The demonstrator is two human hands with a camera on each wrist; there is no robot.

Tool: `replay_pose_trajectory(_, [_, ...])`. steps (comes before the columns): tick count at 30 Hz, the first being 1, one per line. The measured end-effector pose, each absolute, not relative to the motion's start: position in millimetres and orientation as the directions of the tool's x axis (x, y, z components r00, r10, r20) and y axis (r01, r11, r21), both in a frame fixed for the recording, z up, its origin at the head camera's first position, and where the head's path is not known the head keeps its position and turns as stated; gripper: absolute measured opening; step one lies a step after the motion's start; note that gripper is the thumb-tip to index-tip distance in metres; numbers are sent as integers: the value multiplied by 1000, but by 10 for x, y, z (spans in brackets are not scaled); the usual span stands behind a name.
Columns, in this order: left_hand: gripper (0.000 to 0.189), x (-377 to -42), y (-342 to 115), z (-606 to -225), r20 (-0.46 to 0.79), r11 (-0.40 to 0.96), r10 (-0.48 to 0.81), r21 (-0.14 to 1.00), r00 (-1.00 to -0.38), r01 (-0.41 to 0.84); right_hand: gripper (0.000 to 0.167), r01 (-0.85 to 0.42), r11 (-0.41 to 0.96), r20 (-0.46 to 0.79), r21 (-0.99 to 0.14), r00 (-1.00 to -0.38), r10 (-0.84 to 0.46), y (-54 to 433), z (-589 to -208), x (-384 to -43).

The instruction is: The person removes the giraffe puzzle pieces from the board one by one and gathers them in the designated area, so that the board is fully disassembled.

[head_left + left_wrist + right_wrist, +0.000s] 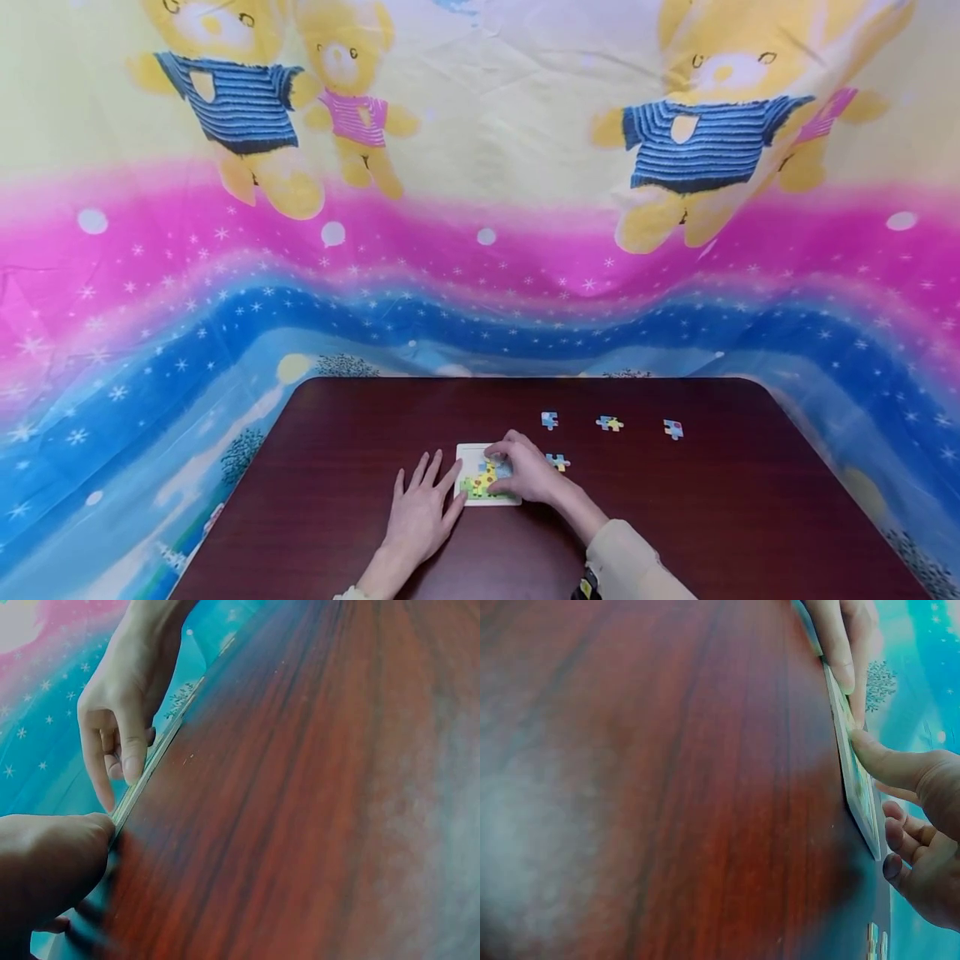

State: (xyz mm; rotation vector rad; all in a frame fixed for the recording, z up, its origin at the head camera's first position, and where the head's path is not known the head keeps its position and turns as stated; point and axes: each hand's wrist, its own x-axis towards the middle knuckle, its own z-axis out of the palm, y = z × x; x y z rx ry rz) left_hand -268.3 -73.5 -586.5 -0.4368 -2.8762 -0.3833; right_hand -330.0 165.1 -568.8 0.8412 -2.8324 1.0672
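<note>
A small white-framed jigsaw puzzle point(462, 455) lies flat on the dark red-brown table, partly filled with yellow, green and blue pieces. My left hand point(422, 510) rests at its left side, fingers spread, with thumb and forefinger at the frame's edge. From the right my right hand point(528, 472) reaches over the puzzle, thumb and forefinger set apart on its surface and covering part of it. In the left wrist view the right hand point(124, 705) points down onto the thin board, its other fingers bent. No loose piece shows between its fingertips.
Three loose jigsaw pieces lie in a row behind and to the right: a near one point(550, 420), a middle one point(610, 423) and a far right one point(673, 429). Another piece point(558, 462) lies just beyond my right wrist. A printed bear curtain point(480, 250) hangs behind the table point(360, 417).
</note>
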Motion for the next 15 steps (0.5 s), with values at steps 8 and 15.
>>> replay_pose_trajectory(8, [53, -2703, -725, -5856, 251, 922, 266, 216, -931, 322, 41, -424, 627, 110, -654, -872, -476, 1537, -5584, -3271])
replay_pose_trajectory(15, [52, -2680, -727, -5886, 268, 921, 259, 219, -928, 321, 32, -383, 644, 75, -662, -889, -451, 1461, -5565, -3223])
